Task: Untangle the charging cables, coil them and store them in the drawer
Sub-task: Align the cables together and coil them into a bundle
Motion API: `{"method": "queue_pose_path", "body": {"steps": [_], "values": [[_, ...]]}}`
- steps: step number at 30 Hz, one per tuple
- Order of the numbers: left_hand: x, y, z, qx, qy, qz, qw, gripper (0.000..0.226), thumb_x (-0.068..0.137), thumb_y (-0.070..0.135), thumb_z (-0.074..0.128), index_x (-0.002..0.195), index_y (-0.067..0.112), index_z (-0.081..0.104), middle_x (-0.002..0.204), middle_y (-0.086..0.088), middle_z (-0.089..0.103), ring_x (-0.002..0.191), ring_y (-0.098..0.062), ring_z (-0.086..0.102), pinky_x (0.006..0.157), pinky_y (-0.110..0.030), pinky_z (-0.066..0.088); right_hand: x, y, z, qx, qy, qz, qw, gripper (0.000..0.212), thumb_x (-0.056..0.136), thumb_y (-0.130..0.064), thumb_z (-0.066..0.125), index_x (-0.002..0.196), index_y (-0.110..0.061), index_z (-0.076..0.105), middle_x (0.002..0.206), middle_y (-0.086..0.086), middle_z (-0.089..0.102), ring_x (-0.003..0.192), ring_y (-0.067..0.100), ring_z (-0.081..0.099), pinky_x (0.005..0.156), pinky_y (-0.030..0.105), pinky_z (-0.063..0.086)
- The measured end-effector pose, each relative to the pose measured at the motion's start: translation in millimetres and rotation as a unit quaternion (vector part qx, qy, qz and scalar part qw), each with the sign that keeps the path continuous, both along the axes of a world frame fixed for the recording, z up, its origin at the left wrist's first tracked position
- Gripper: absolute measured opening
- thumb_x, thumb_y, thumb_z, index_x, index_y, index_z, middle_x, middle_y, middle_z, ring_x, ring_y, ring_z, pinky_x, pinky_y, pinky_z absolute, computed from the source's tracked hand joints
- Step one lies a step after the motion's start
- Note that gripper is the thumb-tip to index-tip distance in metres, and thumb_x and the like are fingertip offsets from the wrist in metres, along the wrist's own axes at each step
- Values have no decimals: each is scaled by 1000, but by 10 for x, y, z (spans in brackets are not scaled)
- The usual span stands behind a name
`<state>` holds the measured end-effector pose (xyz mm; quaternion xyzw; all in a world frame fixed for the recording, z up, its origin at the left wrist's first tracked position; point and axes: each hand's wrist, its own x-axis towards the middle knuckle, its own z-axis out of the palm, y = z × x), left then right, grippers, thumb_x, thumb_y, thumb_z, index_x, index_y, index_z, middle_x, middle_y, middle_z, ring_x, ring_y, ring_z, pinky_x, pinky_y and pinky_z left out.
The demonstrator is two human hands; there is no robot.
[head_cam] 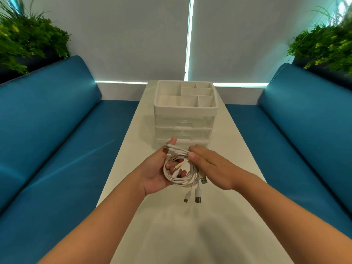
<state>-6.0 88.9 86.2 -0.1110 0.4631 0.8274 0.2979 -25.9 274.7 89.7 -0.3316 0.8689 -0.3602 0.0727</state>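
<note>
Toward the far end of the table [238,149] stands the drawer unit [184,119], its drawers closed. Above the table's middle, the left hand [158,174] cradles the bundled cables [181,172], fingers curled through the loops to keep them together. The right hand [207,164] pinches one strand, probably to free it.

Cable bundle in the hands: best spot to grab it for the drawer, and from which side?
Probably grip the coiled loops of the white cable bundle, coming from the left as the left hand does now, fingers through the ring. The plug ends dangle loose below; the right hand only pinches strands at the top.
</note>
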Motion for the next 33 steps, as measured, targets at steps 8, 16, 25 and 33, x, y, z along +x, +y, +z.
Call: {"method": "queue_pose_path", "body": {"steps": [8,16,25,33], "values": [[72,7,-4,63,88,-8,994,25,84,22,60,93,4,76,91,-12,71,73,-20,70,75,-31,58,49,-104,108,-121,-85,-38,988,46,103,-39,32,94,-3,59,92,12,60,82,18,57,85,34,46],[73,31,-80,17,115,4,993,41,86,17,63,122,-2,63,111,-16,67,96,-25,66,81,-33,57,43,-52,39,-115,-112,-64,985,47,98,-45,40,93,1,48,78,5,49,67,10,49,61,26,45],[141,38,-83,-73,162,-62,982,43,87,22,62,126,4,61,124,-21,65,111,-30,64,95,-43,54,-27,49,30,-108,-90,-72,987,36,99,-30,50,82,2,46,69,5,48,55,5,41,49,14,34],[123,84,-129,-173,186,-28,967,37,80,16,72,116,8,67,107,-16,72,95,-25,70,77,-38,59,8,-3,-83,-95,-57,-81,991,34,99,-37,47,84,-7,49,69,-1,50,61,8,44,56,21,38]]}}
